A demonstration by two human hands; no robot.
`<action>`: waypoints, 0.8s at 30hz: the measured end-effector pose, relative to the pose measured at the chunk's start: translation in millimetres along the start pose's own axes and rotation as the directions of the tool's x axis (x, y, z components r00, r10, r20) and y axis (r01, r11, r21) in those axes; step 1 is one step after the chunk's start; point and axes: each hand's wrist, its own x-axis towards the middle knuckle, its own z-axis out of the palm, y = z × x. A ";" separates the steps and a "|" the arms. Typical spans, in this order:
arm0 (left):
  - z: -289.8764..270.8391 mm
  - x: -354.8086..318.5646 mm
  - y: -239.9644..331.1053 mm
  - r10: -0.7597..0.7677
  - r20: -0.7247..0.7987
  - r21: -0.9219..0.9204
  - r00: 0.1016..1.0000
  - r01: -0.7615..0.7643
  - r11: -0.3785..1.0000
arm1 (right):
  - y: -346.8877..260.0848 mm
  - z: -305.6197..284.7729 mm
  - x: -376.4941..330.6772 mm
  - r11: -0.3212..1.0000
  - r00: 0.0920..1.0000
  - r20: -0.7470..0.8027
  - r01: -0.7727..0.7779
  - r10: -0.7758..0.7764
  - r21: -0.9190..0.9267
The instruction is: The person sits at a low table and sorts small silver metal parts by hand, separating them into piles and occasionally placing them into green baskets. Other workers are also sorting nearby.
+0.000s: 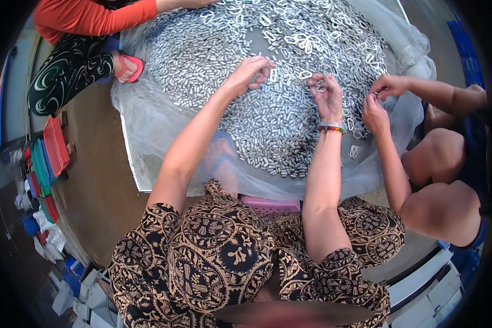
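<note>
Over a broad heap of small grey metal cylinders [257, 126], both my arms reach forward. My left hand [250, 75] has its fingers bent together, and a pale oval link [273, 74] shows right beside the fingertips. Whatever is in its pinch is too small to name. Palm up, my right hand [328, 98] curls its fingers around an oval metal link [321, 86]. Another oval link [305, 74] is close to its fingertips. A beaded bracelet and a metal bangle [331, 128] circle the right wrist.
Sheer white netting [169, 136] lies under and around the heap. More oval links [306, 42] are scattered across its far side. At right, a co-worker's hands [381, 101] meet at a small piece. Another person's red sleeve [104, 24] is far left. Coloured baskets [56, 145] stand at left.
</note>
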 end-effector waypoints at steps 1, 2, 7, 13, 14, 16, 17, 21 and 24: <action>4.9 7.3 -2.8 0.081 -0.071 0.404 0.994 -0.046 0.913 | 0.1 -0.4 1.6 0.997 1.000 0.008 -0.009 0.010 -0.082; 10.0 13.0 -6.2 0.215 -0.092 0.759 0.972 -0.071 0.647 | 1.1 -0.5 3.0 0.988 0.999 0.039 0.005 0.001 -0.152; 18.1 18.5 -12.3 0.362 0.070 0.877 0.929 -0.231 0.422 | 45.5 20.0 15.7 0.225 0.982 0.009 0.052 -0.189 -0.973; -10.6 -1.1 14.8 0.141 0.121 -0.400 0.983 -0.082 0.913 | 44.6 20.3 8.6 0.863 0.996 -0.018 -0.088 0.091 -0.498; -13.0 -4.4 19.3 0.246 0.172 -0.590 0.954 -0.101 0.801 | 38.3 18.8 6.9 0.964 0.993 0.027 -0.101 0.111 -0.245; -13.5 -6.2 27.4 0.283 0.216 -0.683 0.935 -0.062 0.728 | 21.7 12.8 3.7 0.991 0.990 0.068 -0.116 0.121 -0.068; -11.9 -4.2 30.6 0.269 0.225 -0.687 0.937 -0.044 0.726 | 16.5 10.8 0.9 0.992 0.991 0.050 -0.124 0.124 -0.003; 2.7 19.0 29.7 0.113 0.197 -0.324 0.974 -0.044 0.945 | -3.4 1.3 -9.2 0.990 0.991 0.107 -0.096 0.085 0.107; 11.2 38.7 13.2 0.302 0.001 0.692 0.953 -0.219 0.688 | -11.0 -2.0 -12.6 0.997 0.992 0.100 -0.077 0.080 -0.027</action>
